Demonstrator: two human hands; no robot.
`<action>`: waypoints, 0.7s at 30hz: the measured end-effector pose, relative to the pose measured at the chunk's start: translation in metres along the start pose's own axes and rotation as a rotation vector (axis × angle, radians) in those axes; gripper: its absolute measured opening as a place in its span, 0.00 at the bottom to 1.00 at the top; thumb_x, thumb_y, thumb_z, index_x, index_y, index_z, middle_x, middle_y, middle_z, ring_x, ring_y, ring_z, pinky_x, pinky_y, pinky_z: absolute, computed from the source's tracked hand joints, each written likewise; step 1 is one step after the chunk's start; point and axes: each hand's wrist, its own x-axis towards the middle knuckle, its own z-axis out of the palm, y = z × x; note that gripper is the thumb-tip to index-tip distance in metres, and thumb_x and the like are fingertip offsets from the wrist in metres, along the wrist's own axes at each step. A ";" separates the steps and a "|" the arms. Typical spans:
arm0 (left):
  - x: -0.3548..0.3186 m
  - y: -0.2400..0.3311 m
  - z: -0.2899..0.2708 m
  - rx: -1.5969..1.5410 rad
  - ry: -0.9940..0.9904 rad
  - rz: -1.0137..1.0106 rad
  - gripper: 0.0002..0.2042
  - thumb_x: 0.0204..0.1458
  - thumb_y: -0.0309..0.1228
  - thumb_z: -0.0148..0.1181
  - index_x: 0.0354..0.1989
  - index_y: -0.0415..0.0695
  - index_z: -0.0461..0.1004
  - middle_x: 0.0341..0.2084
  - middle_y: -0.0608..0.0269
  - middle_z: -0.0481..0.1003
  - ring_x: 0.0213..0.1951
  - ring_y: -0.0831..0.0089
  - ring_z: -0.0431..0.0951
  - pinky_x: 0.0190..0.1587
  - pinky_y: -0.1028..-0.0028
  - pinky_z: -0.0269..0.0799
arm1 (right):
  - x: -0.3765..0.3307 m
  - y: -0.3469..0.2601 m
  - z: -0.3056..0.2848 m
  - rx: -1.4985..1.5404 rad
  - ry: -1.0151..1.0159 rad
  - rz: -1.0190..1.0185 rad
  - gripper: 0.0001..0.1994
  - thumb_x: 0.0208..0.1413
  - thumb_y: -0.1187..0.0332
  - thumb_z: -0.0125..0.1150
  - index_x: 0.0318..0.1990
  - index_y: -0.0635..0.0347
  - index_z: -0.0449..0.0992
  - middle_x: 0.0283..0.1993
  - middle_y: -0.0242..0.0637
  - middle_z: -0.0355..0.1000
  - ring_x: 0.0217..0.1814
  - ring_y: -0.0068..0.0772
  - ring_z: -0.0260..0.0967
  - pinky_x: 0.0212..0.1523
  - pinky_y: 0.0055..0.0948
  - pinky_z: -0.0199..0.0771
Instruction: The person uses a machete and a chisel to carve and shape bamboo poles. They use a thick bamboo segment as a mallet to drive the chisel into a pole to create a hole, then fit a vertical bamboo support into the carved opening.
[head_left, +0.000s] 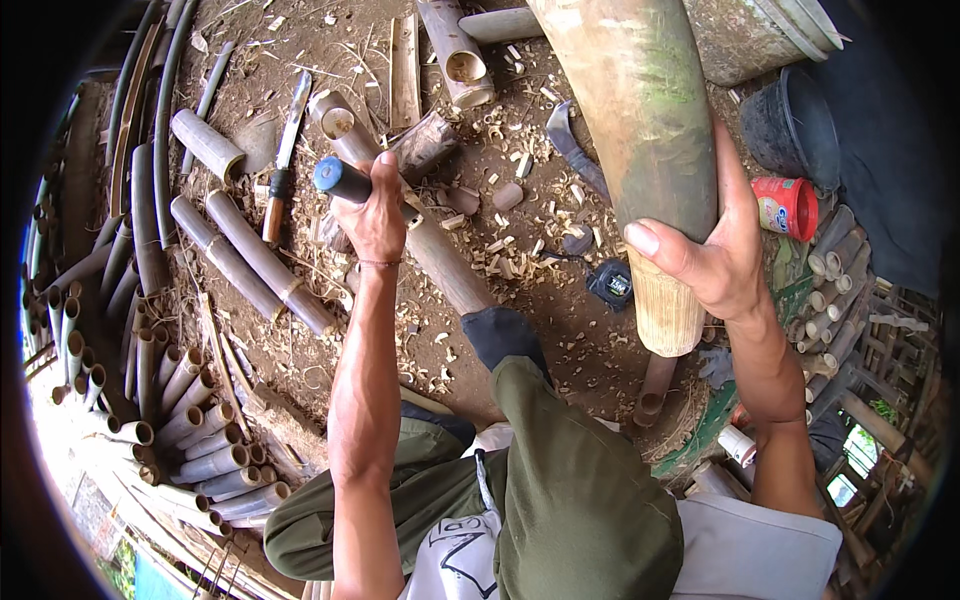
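My left hand [375, 215] is closed round a dark, round tool handle [341, 178] with a blue end. Most of the tool is hidden by my fingers. Below that hand a long brown bamboo tube [445, 260] slants toward my dark trouser cuff, its far end cut open. On the right, my right hand [715, 255] grips a thick green-brown bamboo pole [650, 120] from its right side, thumb across the front. The pole's near end is shaved pale and tapers, while its far end runs out of the picture. The fingers behind it are hidden.
A long knife [288, 150] lies at the left beside cut bamboo tubes [270, 250]. A sickle [575, 150], a black tape measure [610, 284] and many shavings lie on the dirt. At the right stand a red can [785, 207] and a black bucket [790, 130]. Bamboo piles [215, 450] flank me.
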 end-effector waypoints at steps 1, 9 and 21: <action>0.000 0.000 0.002 0.003 -0.006 -0.010 0.18 0.56 0.35 0.62 0.16 0.44 0.69 0.12 0.72 0.67 0.17 0.84 0.64 0.21 0.79 0.60 | -0.001 -0.003 0.000 0.000 0.005 0.008 0.44 0.46 0.65 0.70 0.68 0.69 0.52 0.59 0.45 0.66 0.59 0.33 0.66 0.60 0.32 0.65; -0.010 -0.010 -0.002 0.218 0.021 0.175 0.17 0.56 0.35 0.62 0.15 0.47 0.70 0.12 0.69 0.72 0.15 0.78 0.70 0.23 0.73 0.71 | 0.003 -0.032 0.014 0.091 0.117 0.055 0.38 0.43 0.66 0.66 0.63 0.71 0.58 0.51 0.45 0.69 0.50 0.33 0.70 0.52 0.31 0.70; -0.021 0.007 0.009 0.117 -0.131 0.186 0.13 0.57 0.33 0.61 0.21 0.43 0.74 0.13 0.71 0.69 0.17 0.80 0.68 0.20 0.74 0.63 | -0.034 0.022 0.039 0.079 -0.090 0.047 0.51 0.41 0.65 0.70 0.70 0.70 0.45 0.66 0.52 0.59 0.70 0.45 0.56 0.69 0.38 0.55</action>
